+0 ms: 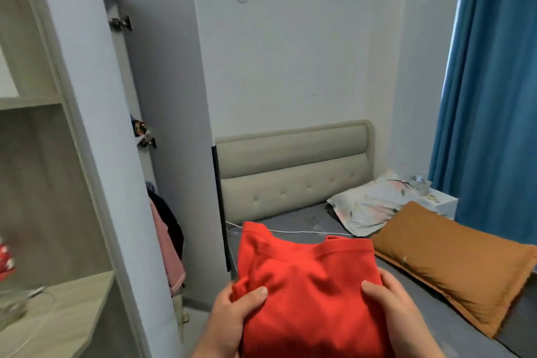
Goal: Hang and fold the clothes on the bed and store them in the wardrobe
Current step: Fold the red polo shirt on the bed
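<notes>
Two hands, left hand [232, 317] and right hand [392, 308], grip folded red garment [308, 279].

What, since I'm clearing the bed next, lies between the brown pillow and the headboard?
A floral pillow lies there on the grey mattress, just beyond the brown pillow and near the right end of the headboard. The head view shows it.

Folded red fabric garment [308, 285] is sitting between left hand [232, 317] and right hand [392, 305], before the grey-sheeted bed [305, 218]. Rectangular brown cloth pillow [453, 264] is lying on that bed, rightward; tall white wardrobe door [171, 96] is standing left.
</notes>
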A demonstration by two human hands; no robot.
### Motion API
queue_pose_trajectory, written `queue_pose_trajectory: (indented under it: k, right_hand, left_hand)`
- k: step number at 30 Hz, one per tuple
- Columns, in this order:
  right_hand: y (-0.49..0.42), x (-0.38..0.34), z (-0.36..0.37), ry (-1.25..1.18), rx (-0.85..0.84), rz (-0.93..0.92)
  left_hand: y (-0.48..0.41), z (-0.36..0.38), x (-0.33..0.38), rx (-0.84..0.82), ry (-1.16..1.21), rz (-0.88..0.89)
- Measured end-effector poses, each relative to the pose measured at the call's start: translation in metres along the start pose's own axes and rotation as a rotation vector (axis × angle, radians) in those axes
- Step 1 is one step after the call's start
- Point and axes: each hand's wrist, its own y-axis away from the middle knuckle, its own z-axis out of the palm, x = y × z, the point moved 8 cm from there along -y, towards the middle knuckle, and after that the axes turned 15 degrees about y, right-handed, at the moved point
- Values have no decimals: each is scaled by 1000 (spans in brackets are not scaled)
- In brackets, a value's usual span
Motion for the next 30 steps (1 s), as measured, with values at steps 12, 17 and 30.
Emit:
queue_pose_trajectory:
  k: [12, 17, 30]
  right_hand:
    - [-72, -68, 162, 50, -157, -180]
    - [-109, -85, 192, 159, -107, -286]
    - [-282, -80, 256, 21, -183, -304]
  left_hand:
    - [-56, -82, 141, 202, -72, 322]
    - [-91, -81, 171, 258, -92, 424]
    - [-244, -80, 203, 235, -130, 501]
